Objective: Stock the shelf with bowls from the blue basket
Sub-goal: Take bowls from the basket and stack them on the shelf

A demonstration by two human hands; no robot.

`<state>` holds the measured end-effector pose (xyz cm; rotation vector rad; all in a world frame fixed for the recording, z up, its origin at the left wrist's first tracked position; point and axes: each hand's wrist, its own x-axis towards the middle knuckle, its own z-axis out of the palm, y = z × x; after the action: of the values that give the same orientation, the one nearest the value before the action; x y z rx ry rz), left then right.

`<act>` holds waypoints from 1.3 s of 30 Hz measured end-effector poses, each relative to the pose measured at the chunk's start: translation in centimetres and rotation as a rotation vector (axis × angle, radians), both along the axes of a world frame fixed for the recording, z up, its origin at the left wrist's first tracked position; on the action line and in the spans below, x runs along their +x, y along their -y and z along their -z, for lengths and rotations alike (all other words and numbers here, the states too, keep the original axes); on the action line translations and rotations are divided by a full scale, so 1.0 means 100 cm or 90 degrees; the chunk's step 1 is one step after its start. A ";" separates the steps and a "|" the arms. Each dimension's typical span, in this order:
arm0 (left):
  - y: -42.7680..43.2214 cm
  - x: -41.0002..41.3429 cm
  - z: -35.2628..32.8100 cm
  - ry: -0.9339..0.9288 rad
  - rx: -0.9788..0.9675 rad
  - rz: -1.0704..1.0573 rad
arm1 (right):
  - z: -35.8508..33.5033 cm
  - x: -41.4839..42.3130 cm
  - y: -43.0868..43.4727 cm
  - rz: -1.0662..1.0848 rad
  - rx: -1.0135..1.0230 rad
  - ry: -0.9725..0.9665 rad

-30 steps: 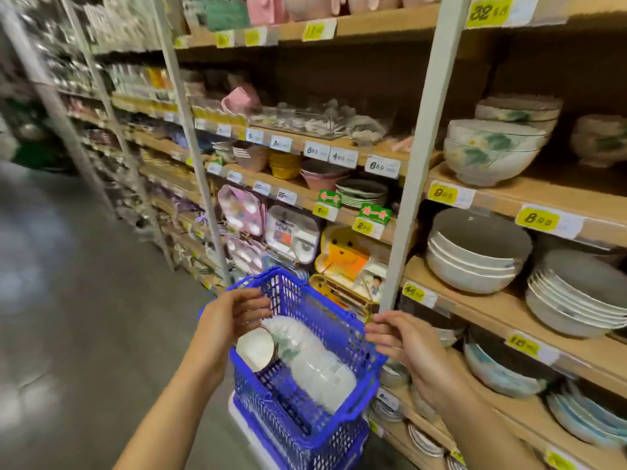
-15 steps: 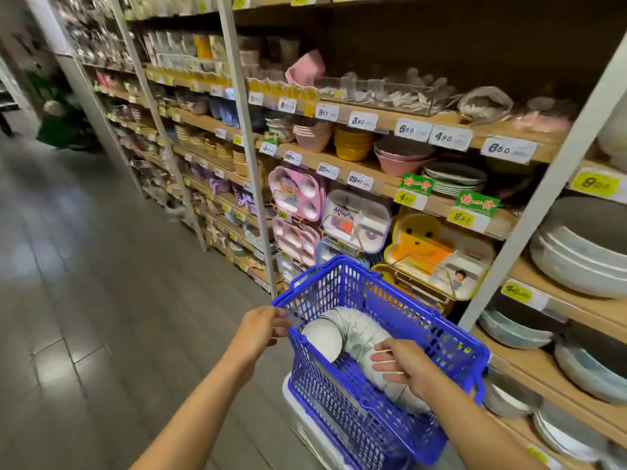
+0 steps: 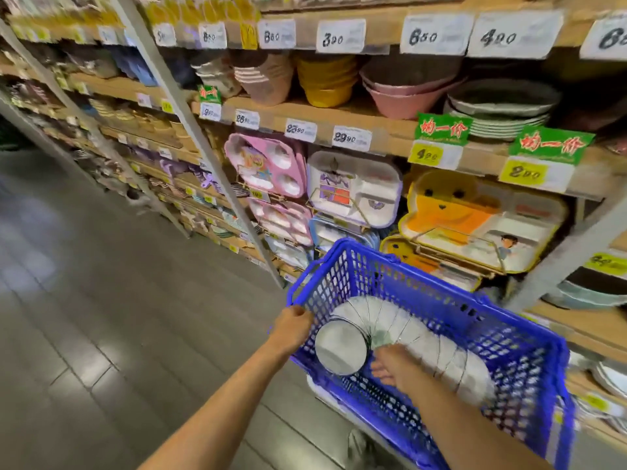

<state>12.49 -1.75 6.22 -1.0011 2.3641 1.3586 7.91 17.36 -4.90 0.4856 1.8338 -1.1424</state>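
Bowls (image 3: 407,334) lie nested on edge in the blue basket (image 3: 424,266), the row running left to right. Right hand (image 3: 395,366) rests mid-row, grip blurred, can't tell. Left hand (image 3: 293,325) grips the basket's left rim.

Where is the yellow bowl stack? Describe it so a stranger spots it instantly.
From the blue basket, look up past the children's divided trays to the shelf board above them. The stack of yellow bowls sits there under the 3.00 price tag. It is the only yellow stack, with pink ribbed cups left and pink bowls right.
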 end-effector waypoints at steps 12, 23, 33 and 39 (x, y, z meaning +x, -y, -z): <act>0.011 -0.070 0.140 0.270 -0.156 0.318 | 0.089 -0.025 0.065 0.023 0.162 0.104; 0.011 -0.072 0.185 0.329 -0.106 0.315 | 0.126 -0.012 0.070 -0.008 0.257 0.070; 0.016 -0.067 0.161 0.308 -0.107 0.408 | 0.088 -0.021 0.058 -0.201 0.296 0.030; 0.018 -0.072 0.117 0.210 -0.137 0.476 | 0.018 -0.034 0.040 -0.129 0.237 0.014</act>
<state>5.32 -3.51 -5.51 -0.2709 2.2856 0.6200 4.52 13.41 -6.72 0.5061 2.0330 -0.6592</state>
